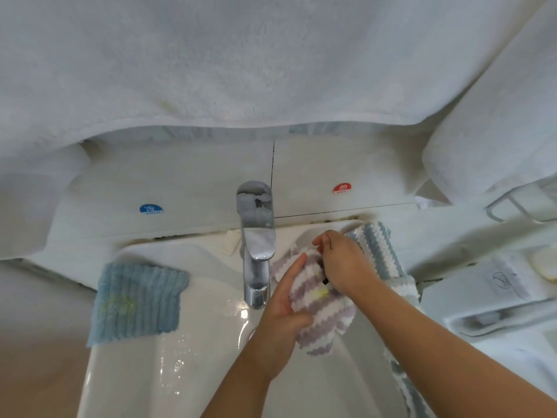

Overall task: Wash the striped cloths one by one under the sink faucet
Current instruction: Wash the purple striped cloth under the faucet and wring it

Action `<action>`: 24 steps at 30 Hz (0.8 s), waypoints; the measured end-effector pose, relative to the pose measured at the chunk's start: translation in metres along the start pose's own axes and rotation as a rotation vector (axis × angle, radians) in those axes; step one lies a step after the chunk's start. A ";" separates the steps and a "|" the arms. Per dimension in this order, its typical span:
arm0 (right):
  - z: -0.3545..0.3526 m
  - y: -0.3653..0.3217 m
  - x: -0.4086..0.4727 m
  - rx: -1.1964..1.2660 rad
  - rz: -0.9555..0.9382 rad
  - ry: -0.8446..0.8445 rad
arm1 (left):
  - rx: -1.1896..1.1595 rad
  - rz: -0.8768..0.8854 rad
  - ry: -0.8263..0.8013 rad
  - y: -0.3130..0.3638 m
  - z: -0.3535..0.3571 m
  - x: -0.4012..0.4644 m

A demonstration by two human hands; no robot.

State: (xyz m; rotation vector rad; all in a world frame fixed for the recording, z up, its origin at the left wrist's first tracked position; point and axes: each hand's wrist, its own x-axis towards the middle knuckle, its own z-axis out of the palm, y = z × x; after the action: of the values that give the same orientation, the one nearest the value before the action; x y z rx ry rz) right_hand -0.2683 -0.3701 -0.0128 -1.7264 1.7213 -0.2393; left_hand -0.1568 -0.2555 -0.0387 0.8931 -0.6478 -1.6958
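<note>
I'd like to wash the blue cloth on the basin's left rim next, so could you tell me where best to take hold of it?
Pinch the blue cloth at its near right corner, coming from the basin side. It lies flat over the sink rim and that corner hangs free over the bowl, clear of the faucet, so fingers can likely get under it.

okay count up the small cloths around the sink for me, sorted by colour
Purple-and-white striped cloth, held in both hands: 1
Blue-and-white striped cloth, on the sink's right rim: 1
Plain blue cloth, on the left rim: 1
Total: 3
</note>
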 end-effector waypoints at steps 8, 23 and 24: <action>-0.002 0.001 -0.001 -0.059 -0.043 0.010 | 0.021 -0.010 -0.007 0.001 -0.002 -0.002; -0.013 0.013 -0.088 0.623 -0.035 0.497 | 0.003 -0.010 0.013 0.011 -0.001 -0.022; -0.004 0.023 -0.103 0.715 0.075 0.477 | 0.000 -0.005 0.024 0.012 -0.001 -0.023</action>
State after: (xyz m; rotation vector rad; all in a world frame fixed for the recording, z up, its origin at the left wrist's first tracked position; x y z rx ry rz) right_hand -0.3007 -0.2726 0.0109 -1.1178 1.7070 -1.1539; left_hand -0.1459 -0.2366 -0.0239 0.9148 -0.6296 -1.6872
